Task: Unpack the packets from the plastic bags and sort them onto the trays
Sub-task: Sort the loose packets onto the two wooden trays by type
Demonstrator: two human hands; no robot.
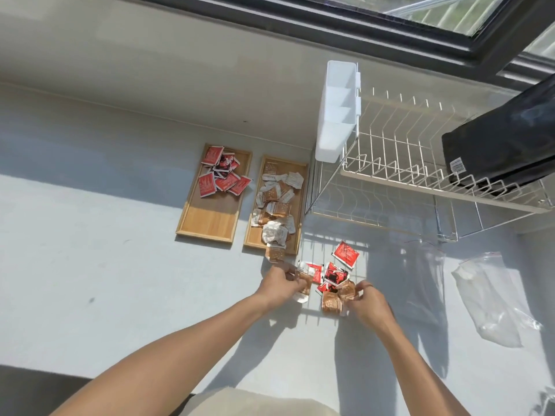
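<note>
Two wooden trays lie side by side on the counter. The left tray (210,217) holds several red packets (223,175) at its far end. The right tray (300,205) is filled with brown-and-white packets (277,205). In front of it lies a loose pile of red packets (333,274) and brown ones (331,303), with one red packet (346,254) a little apart. My left hand (277,285) grips a brown packet (303,282) at the pile's left edge. My right hand (368,301) pinches another brown packet (347,289) at the pile's right side.
A white wire dish rack (405,175) with a white cutlery holder (338,112) stands right of the trays, a black bag (504,145) resting on it. Two clear, flattened plastic bags (492,298) (426,265) lie on the counter to the right. A window frame runs along the back.
</note>
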